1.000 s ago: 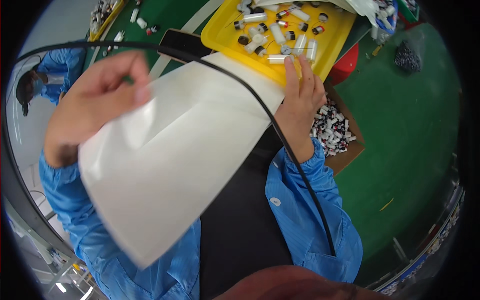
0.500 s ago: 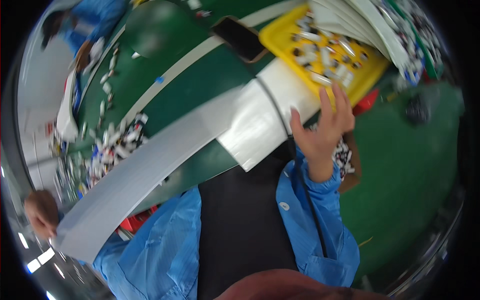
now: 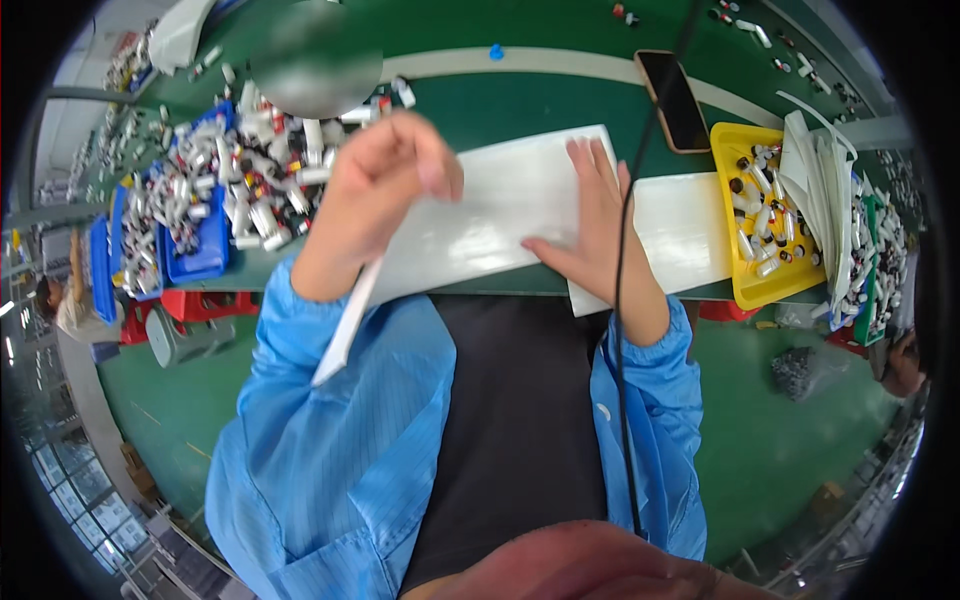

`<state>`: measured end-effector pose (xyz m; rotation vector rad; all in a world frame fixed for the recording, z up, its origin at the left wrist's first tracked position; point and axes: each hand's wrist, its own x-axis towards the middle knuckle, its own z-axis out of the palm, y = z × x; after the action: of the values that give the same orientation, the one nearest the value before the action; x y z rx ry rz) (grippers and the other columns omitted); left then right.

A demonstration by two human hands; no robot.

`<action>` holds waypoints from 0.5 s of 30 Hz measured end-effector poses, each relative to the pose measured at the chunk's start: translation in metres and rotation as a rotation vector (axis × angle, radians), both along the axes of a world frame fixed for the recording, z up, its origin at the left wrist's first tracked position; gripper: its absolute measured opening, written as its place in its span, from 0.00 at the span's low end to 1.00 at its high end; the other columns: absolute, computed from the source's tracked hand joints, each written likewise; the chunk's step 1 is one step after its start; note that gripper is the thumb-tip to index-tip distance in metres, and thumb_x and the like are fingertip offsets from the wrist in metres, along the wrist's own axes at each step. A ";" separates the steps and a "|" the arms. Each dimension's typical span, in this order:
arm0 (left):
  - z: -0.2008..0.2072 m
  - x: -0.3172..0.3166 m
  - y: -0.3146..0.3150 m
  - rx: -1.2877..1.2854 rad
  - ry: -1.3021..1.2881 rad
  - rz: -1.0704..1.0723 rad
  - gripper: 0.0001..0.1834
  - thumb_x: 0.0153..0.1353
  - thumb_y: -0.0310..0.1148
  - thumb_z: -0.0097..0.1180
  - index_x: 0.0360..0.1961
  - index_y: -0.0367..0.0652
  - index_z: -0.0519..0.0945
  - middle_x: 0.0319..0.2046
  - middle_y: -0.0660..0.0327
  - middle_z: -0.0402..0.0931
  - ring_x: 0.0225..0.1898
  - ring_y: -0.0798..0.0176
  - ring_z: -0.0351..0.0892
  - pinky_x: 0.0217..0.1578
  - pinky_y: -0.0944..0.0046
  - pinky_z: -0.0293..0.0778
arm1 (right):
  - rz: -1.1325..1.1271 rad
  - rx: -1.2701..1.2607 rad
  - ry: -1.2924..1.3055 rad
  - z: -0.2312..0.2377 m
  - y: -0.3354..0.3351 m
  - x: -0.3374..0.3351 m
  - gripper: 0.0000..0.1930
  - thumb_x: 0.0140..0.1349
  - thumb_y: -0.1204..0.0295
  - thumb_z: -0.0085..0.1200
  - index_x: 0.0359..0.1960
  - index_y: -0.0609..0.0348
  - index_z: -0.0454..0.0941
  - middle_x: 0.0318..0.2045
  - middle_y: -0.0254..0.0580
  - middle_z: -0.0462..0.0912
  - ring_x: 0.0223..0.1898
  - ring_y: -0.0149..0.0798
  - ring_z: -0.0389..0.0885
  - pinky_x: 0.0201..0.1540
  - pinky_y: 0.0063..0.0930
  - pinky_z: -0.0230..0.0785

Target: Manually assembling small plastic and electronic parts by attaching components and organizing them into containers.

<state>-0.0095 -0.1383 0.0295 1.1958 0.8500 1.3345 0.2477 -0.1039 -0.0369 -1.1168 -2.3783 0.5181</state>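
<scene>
A glossy white sheet (image 3: 480, 235) lies across the table in front of me. My right hand (image 3: 600, 225) is over its right part, fingers outstretched and thumb spread, with nothing in its grasp. Over the sheet's left part is my left hand (image 3: 385, 190), its fingers curled inward; whether something is between them cannot be made out. Below that wrist a narrow white flap (image 3: 348, 325) sticks out past the table edge against my sleeve. Another white sheet (image 3: 685, 225) shows to the right, partly covered by my right hand and forearm.
Small white bottles (image 3: 270, 190) are heaped at the left beside a blue tray (image 3: 205, 250). To the right stand a yellow tray (image 3: 745, 275) with small bottles and a stack of white sheets (image 3: 815, 200). A phone (image 3: 672, 100) lies behind. A black cable hangs across the view.
The view has swung round to the left. My left hand has come from the far left, where it held the long sheet's end, to above the table. My right hand now lies over the sheet.
</scene>
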 end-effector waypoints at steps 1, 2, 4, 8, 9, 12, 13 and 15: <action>0.000 -0.005 0.003 -0.043 -0.133 -0.032 0.10 0.70 0.37 0.55 0.39 0.42 0.72 0.27 0.64 0.69 0.35 0.63 0.70 0.41 0.62 0.67 | 0.119 0.058 -0.034 0.008 0.005 -0.011 0.48 0.51 0.62 0.69 0.72 0.64 0.56 0.70 0.56 0.63 0.75 0.54 0.53 0.74 0.58 0.44; -0.003 -0.010 0.008 -0.004 -0.199 -0.043 0.09 0.71 0.36 0.54 0.43 0.41 0.73 0.29 0.63 0.72 0.36 0.64 0.73 0.43 0.63 0.69 | 0.239 0.122 -0.058 0.020 0.014 -0.026 0.45 0.52 0.63 0.68 0.70 0.63 0.59 0.69 0.54 0.64 0.76 0.53 0.52 0.74 0.58 0.44; 0.006 -0.007 0.010 0.007 -0.210 -0.030 0.11 0.72 0.38 0.50 0.45 0.42 0.71 0.29 0.64 0.67 0.37 0.62 0.67 0.43 0.60 0.67 | 0.415 0.180 -0.040 0.023 0.028 -0.055 0.37 0.53 0.66 0.66 0.66 0.60 0.66 0.67 0.50 0.68 0.75 0.51 0.55 0.74 0.58 0.44; 0.012 0.003 0.009 0.056 -0.277 -0.226 0.16 0.73 0.44 0.47 0.49 0.41 0.69 0.31 0.62 0.68 0.38 0.60 0.69 0.45 0.58 0.67 | 0.560 0.018 -0.044 -0.002 0.067 -0.102 0.20 0.56 0.71 0.61 0.53 0.53 0.79 0.53 0.44 0.79 0.65 0.49 0.69 0.71 0.56 0.49; 0.014 0.001 0.007 0.099 -0.239 -0.206 0.17 0.73 0.44 0.48 0.48 0.40 0.70 0.32 0.61 0.69 0.39 0.59 0.70 0.45 0.58 0.68 | 0.557 -0.059 -0.083 -0.010 0.072 -0.105 0.16 0.57 0.72 0.60 0.49 0.52 0.81 0.48 0.43 0.82 0.62 0.48 0.72 0.70 0.55 0.51; 0.026 -0.020 0.009 0.293 -0.022 -0.061 0.19 0.71 0.46 0.50 0.46 0.38 0.71 0.34 0.58 0.72 0.43 0.54 0.74 0.49 0.54 0.69 | 0.625 -0.213 0.098 0.021 0.082 -0.090 0.08 0.58 0.75 0.57 0.39 0.56 0.83 0.38 0.43 0.81 0.46 0.48 0.81 0.53 0.44 0.69; 0.028 -0.039 0.019 0.375 0.088 -0.004 0.19 0.71 0.43 0.49 0.50 0.35 0.73 0.41 0.53 0.76 0.51 0.52 0.76 0.56 0.52 0.69 | 0.607 -0.242 0.149 0.031 0.084 -0.081 0.08 0.58 0.76 0.56 0.39 0.57 0.83 0.38 0.43 0.81 0.44 0.49 0.81 0.49 0.41 0.72; 0.055 -0.050 0.024 0.226 0.358 0.159 0.22 0.72 0.41 0.48 0.57 0.33 0.72 0.50 0.50 0.77 0.59 0.53 0.74 0.63 0.53 0.65 | 0.557 -0.145 0.270 0.047 0.090 -0.070 0.09 0.57 0.81 0.56 0.39 0.60 0.83 0.39 0.43 0.80 0.42 0.45 0.81 0.47 0.33 0.74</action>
<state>-0.0595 -0.1146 0.0843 1.6039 1.0871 1.3929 0.1778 -0.0142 0.0100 -0.3812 -2.4156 0.9710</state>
